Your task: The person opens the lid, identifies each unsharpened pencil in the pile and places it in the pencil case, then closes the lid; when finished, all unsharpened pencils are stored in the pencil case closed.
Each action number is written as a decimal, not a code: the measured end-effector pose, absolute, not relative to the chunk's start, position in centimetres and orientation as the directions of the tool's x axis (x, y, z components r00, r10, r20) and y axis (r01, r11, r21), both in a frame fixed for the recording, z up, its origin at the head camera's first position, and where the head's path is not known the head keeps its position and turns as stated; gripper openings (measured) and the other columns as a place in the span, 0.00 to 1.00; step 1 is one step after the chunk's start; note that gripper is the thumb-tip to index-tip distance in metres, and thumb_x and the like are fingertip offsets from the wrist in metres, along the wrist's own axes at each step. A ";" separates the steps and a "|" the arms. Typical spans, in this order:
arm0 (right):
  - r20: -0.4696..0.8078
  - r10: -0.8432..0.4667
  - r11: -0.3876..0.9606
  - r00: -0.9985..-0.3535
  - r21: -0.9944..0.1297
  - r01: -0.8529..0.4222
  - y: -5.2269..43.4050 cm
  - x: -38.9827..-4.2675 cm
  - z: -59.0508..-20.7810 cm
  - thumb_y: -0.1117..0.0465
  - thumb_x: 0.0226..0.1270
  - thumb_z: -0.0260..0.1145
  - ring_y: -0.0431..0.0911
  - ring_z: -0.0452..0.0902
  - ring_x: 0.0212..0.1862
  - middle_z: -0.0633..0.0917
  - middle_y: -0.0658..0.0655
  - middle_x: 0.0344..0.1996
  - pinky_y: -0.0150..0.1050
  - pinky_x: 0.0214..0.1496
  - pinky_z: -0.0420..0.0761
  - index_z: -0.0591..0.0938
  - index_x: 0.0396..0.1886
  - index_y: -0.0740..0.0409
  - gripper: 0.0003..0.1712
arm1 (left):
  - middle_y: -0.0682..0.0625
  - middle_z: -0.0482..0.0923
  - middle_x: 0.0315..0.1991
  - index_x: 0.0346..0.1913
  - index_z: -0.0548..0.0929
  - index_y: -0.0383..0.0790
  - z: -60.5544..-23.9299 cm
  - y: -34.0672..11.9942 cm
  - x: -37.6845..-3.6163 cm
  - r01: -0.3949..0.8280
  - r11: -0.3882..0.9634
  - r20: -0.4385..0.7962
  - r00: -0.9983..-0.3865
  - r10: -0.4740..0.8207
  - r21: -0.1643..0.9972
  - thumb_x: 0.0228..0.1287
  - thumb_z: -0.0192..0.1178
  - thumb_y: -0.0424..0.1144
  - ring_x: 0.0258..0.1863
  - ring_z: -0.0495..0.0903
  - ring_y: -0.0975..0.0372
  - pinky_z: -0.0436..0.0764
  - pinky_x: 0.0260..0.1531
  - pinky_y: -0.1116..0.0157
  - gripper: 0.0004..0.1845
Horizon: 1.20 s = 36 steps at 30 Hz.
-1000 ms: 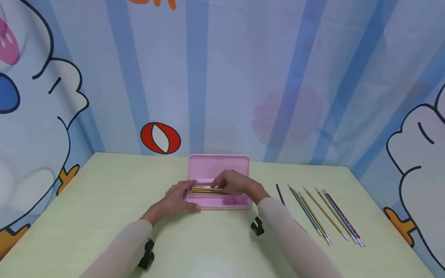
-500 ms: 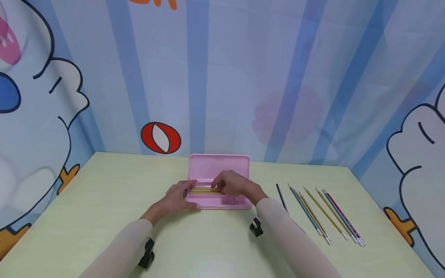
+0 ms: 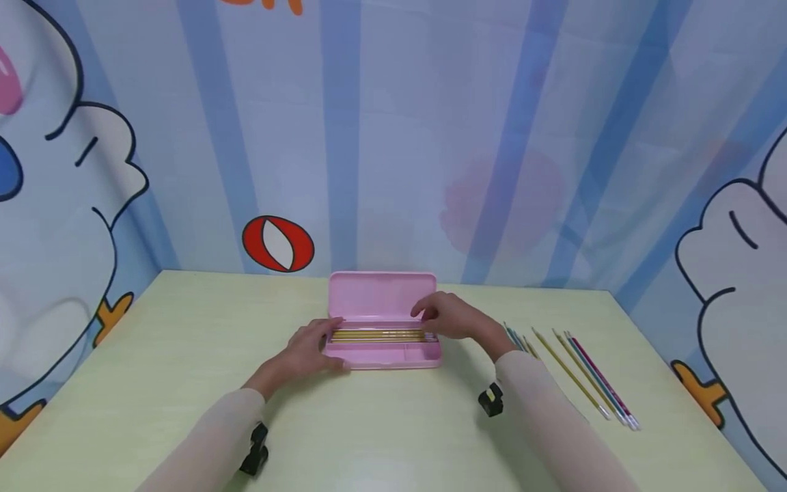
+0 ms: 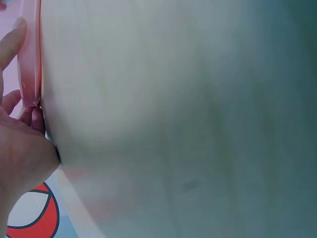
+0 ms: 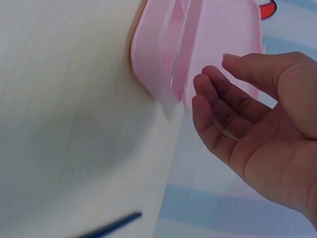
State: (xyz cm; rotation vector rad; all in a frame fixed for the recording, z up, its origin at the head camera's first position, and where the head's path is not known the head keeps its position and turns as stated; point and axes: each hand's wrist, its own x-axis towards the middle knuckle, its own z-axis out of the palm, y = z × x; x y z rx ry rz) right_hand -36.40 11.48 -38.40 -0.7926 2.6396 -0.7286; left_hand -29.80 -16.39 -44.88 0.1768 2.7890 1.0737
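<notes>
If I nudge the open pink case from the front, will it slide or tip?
Probably slides: the case looks like thin, light plastic lying flat on a smooth table. The upright lid might tilt it backward. The left hand braces its left end, which should steady it.

Pencils (image 3: 519, 338) partly behind right wrist

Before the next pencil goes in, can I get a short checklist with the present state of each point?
1. Pink pencil case lid open: ok.
2. Left hand steadies the case's left end: ok.
3. Right hand holds nothing, fingers relaxed: ok.
4. Yellow pencils lie flat along the rear compartment: ok.
5. Loose pencils lie on the table to the right of the case: ok.
6. Room left in the rear compartment: cannot tell.
</notes>
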 end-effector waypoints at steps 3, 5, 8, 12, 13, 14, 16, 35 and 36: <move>-0.145 -0.561 0.718 -0.815 -0.575 -0.392 13.9 -36.3 -38.1 0.66 0.63 0.59 0.50 0.79 0.37 0.83 0.59 0.38 0.37 0.36 0.79 0.77 0.54 0.61 0.18 | 0.48 0.59 0.68 0.70 0.58 0.53 -44.9 -16.4 -29.8 0.054 0.737 -0.102 -0.981 0.164 0.674 0.47 0.70 0.50 0.64 0.57 0.51 0.68 0.58 0.44 0.46; -0.160 -0.552 0.714 -0.819 -0.598 -0.364 15.5 -36.3 -38.1 0.66 0.64 0.59 0.54 0.80 0.38 0.83 0.62 0.38 0.38 0.35 0.79 0.75 0.55 0.62 0.19 | 0.48 0.59 0.68 0.70 0.58 0.53 -44.9 -16.5 -29.8 0.051 0.739 -0.106 -0.981 0.165 0.672 0.47 0.70 0.50 0.64 0.57 0.51 0.69 0.57 0.45 0.46; -0.170 -0.540 0.718 -0.824 -0.604 -0.346 17.7 -36.2 -38.0 0.65 0.64 0.58 0.55 0.80 0.39 0.83 0.63 0.39 0.39 0.36 0.80 0.74 0.56 0.64 0.20 | 0.47 0.59 0.68 0.70 0.57 0.53 -44.9 -16.5 -29.8 0.053 0.741 -0.106 -0.980 0.167 0.670 0.47 0.70 0.51 0.64 0.57 0.50 0.69 0.57 0.44 0.47; -0.182 -0.504 0.737 -0.844 -0.600 -0.311 19.9 -35.8 -38.0 0.65 0.64 0.59 0.55 0.80 0.39 0.83 0.63 0.39 0.41 0.37 0.81 0.73 0.57 0.66 0.21 | 0.46 0.59 0.68 0.70 0.57 0.52 -44.8 -16.5 -29.8 0.056 0.737 -0.102 -0.981 0.168 0.673 0.48 0.70 0.50 0.65 0.56 0.50 0.66 0.59 0.43 0.47; -0.189 -0.492 0.744 -0.850 -0.599 -0.297 20.4 -35.7 -38.0 0.65 0.64 0.59 0.55 0.80 0.39 0.83 0.62 0.39 0.42 0.37 0.81 0.73 0.57 0.66 0.22 | 0.46 0.59 0.68 0.70 0.58 0.52 -44.7 -16.5 -29.8 0.056 0.737 -0.101 -0.981 0.168 0.674 0.48 0.70 0.49 0.65 0.56 0.49 0.66 0.59 0.43 0.46; -0.200 -0.480 0.749 -0.854 -0.601 -0.280 20.8 -35.6 -38.0 0.65 0.63 0.60 0.55 0.80 0.40 0.82 0.63 0.40 0.43 0.37 0.81 0.72 0.58 0.66 0.23 | 0.45 0.59 0.68 0.70 0.58 0.51 -44.7 -16.5 -29.7 0.061 0.737 -0.098 -0.980 0.171 0.673 0.48 0.70 0.49 0.65 0.56 0.49 0.65 0.59 0.42 0.46; -0.227 -0.459 0.758 -0.859 -0.604 -0.246 21.6 -35.4 -38.1 0.64 0.63 0.60 0.54 0.80 0.41 0.81 0.64 0.42 0.44 0.38 0.82 0.70 0.60 0.66 0.25 | 0.45 0.59 0.68 0.70 0.58 0.51 -44.7 -16.5 -29.7 0.061 0.736 -0.099 -0.980 0.172 0.674 0.48 0.70 0.49 0.65 0.56 0.49 0.64 0.60 0.42 0.46; -0.305 -0.351 0.798 -0.885 -0.592 -0.112 23.9 -33.5 -39.8 0.62 0.57 0.67 0.46 0.79 0.33 0.80 0.60 0.39 0.42 0.34 0.82 0.66 0.62 0.67 0.35 | 0.45 0.59 0.68 0.71 0.57 0.51 -44.8 -16.4 -29.8 0.049 0.741 -0.115 -0.979 0.168 0.669 0.47 0.70 0.50 0.65 0.56 0.49 0.64 0.60 0.42 0.47; -0.306 -0.347 0.802 -0.886 -0.587 -0.111 23.9 -33.5 -39.9 0.62 0.56 0.68 0.45 0.78 0.33 0.80 0.60 0.38 0.41 0.33 0.82 0.66 0.62 0.67 0.35 | 0.45 0.59 0.68 0.71 0.57 0.51 -44.8 -16.4 -29.8 0.049 0.741 -0.115 -0.979 0.168 0.670 0.47 0.70 0.51 0.65 0.56 0.49 0.64 0.60 0.42 0.47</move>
